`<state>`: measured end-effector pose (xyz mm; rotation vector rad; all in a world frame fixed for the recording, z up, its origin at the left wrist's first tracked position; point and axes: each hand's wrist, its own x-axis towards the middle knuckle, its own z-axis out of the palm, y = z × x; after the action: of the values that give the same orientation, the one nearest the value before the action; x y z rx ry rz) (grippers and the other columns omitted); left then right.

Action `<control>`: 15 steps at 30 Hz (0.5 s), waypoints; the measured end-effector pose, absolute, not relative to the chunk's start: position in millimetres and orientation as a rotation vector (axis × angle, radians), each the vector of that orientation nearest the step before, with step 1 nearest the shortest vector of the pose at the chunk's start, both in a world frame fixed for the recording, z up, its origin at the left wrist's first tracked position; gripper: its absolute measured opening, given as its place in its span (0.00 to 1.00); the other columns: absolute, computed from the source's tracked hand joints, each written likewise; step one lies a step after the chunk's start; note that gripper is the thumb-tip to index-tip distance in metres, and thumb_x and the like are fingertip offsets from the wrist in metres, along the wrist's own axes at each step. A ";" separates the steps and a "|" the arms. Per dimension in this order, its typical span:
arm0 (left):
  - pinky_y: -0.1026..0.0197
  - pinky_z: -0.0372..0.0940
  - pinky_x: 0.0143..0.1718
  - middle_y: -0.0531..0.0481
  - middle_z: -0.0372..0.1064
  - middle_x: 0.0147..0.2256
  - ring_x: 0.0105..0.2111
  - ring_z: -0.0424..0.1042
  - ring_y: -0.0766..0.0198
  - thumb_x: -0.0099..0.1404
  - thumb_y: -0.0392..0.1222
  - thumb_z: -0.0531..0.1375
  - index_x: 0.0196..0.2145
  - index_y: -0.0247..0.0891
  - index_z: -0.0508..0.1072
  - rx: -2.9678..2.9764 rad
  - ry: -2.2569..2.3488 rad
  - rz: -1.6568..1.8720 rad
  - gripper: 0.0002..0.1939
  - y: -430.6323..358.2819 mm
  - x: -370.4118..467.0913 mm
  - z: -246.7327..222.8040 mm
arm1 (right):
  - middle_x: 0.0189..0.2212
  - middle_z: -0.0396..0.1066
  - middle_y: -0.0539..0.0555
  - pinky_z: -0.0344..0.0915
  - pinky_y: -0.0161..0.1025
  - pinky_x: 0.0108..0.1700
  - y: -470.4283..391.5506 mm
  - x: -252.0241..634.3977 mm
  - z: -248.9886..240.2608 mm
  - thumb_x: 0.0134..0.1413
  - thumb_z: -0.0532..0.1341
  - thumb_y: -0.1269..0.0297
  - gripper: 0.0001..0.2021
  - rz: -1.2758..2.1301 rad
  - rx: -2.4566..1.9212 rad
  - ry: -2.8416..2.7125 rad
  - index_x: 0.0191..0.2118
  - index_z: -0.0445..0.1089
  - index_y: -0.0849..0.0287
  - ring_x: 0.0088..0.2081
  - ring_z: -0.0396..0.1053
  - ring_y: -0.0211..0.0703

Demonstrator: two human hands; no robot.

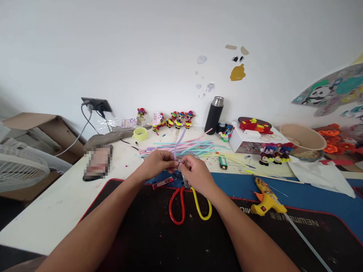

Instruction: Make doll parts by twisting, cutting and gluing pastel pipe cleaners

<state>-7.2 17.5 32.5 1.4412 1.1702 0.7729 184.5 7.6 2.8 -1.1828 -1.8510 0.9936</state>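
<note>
My left hand (159,164) and my right hand (195,170) meet in the middle of the view, fingertips pinched close together. Between them is a lavender pipe cleaner (179,141), one end of which rises above the left fingers; another stretch curves behind my right hand. Both hands are closed on it. Just below lie scissors (177,211) with one red and one yellow handle, their blades partly hidden by my right hand. A small red packet (163,183) rests beside the scissors. Behind my hands spreads a pile of pastel pipe cleaners (210,145).
A yellow glue gun (268,202) lies on the black mat (141,234) at right. Behind stand a black thermos (214,117), several small figures (179,120) and a white box (244,141). A phone (98,162) and a fan (22,166) are at left.
</note>
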 end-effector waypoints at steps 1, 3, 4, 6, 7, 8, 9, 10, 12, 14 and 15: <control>0.63 0.68 0.28 0.53 0.74 0.23 0.24 0.73 0.64 0.51 0.51 0.74 0.25 0.36 0.76 1.452 1.177 0.742 0.17 17.7 -8.9 34.5 | 0.17 0.62 0.42 0.50 0.34 0.23 7.0 184.1 3.3 0.60 0.58 0.64 0.02 0.986 -1.183 -1.871 0.35 0.66 0.54 0.18 0.59 0.37; 0.62 0.69 0.28 0.53 0.74 0.23 0.24 0.73 0.63 0.52 0.51 0.73 0.26 0.36 0.76 1.449 1.170 0.684 0.17 17.8 -12.0 37.6 | 0.17 0.61 0.42 0.49 0.34 0.23 6.0 183.2 3.9 0.60 0.59 0.64 0.03 0.967 -1.174 -1.908 0.35 0.66 0.54 0.19 0.57 0.37; 0.62 0.69 0.29 0.53 0.75 0.23 0.24 0.74 0.63 0.51 0.51 0.73 0.26 0.36 0.76 1.449 1.163 0.658 0.17 17.7 -13.4 38.6 | 0.17 0.60 0.42 0.49 0.34 0.23 5.7 182.7 4.0 0.60 0.59 0.65 0.03 0.952 -1.170 -1.929 0.34 0.66 0.54 0.19 0.56 0.36; 0.62 0.70 0.29 0.53 0.75 0.24 0.25 0.74 0.62 0.52 0.51 0.73 0.27 0.37 0.75 1.484 1.158 0.622 0.17 17.1 -15.1 39.7 | 0.16 0.59 0.43 0.47 0.34 0.23 5.4 181.9 3.8 0.59 0.59 0.65 0.04 0.917 -1.168 -1.971 0.32 0.66 0.55 0.19 0.55 0.36; 0.62 0.69 0.29 0.53 0.75 0.24 0.25 0.75 0.62 0.52 0.51 0.73 0.27 0.37 0.75 1.514 1.161 0.615 0.17 16.7 -15.5 39.8 | 0.16 0.59 0.43 0.47 0.35 0.23 5.5 181.7 3.5 0.59 0.59 0.66 0.05 0.905 -1.171 -1.984 0.31 0.66 0.55 0.19 0.55 0.36; 0.62 0.69 0.29 0.54 0.74 0.24 0.25 0.74 0.62 0.53 0.51 0.73 0.27 0.37 0.75 1.539 1.163 0.618 0.17 16.4 -15.4 39.5 | 0.16 0.59 0.43 0.47 0.35 0.23 5.6 181.6 2.9 0.59 0.60 0.66 0.05 0.906 -1.175 -1.985 0.31 0.66 0.55 0.18 0.56 0.36; 0.62 0.69 0.29 0.54 0.74 0.24 0.25 0.74 0.62 0.54 0.52 0.72 0.27 0.37 0.74 1.550 1.162 0.631 0.16 16.1 -14.8 38.9 | 0.16 0.59 0.43 0.48 0.34 0.23 5.9 181.6 2.3 0.59 0.60 0.66 0.04 0.917 -1.179 -1.971 0.32 0.66 0.55 0.18 0.56 0.37; 0.63 0.69 0.28 0.54 0.74 0.24 0.25 0.74 0.63 0.54 0.52 0.72 0.27 0.37 0.74 1.545 1.153 0.657 0.16 15.9 -13.9 37.7 | 0.17 0.60 0.43 0.49 0.34 0.23 6.2 181.7 1.6 0.60 0.60 0.65 0.04 0.938 -1.182 -1.945 0.33 0.67 0.55 0.18 0.58 0.37; 0.63 0.69 0.29 0.53 0.75 0.24 0.25 0.74 0.64 0.54 0.52 0.73 0.27 0.37 0.75 1.483 1.118 0.733 0.17 15.9 -10.5 34.1 | 0.17 0.62 0.43 0.51 0.34 0.22 6.7 182.1 0.3 0.62 0.59 0.63 0.04 0.999 -1.180 -1.866 0.35 0.67 0.54 0.18 0.60 0.37; 0.63 0.70 0.30 0.51 0.76 0.25 0.25 0.74 0.64 0.53 0.52 0.74 0.27 0.36 0.75 1.371 1.074 0.836 0.18 16.0 -5.6 28.9 | 0.17 0.63 0.43 0.53 0.34 0.20 7.0 182.3 -0.4 0.64 0.58 0.60 0.05 1.081 -1.165 -1.777 0.36 0.66 0.53 0.16 0.61 0.37; 0.63 0.70 0.30 0.50 0.76 0.25 0.25 0.74 0.64 0.52 0.51 0.75 0.27 0.35 0.75 1.300 1.054 0.896 0.18 16.0 -2.6 26.0 | 0.17 0.63 0.42 0.54 0.33 0.20 7.1 182.2 -0.3 0.64 0.57 0.59 0.06 1.127 -1.151 -1.731 0.36 0.65 0.53 0.15 0.61 0.37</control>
<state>-2.6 16.0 26.0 1.2996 1.0539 0.8960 182.2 7.1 -0.3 -1.1506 -1.7306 1.1266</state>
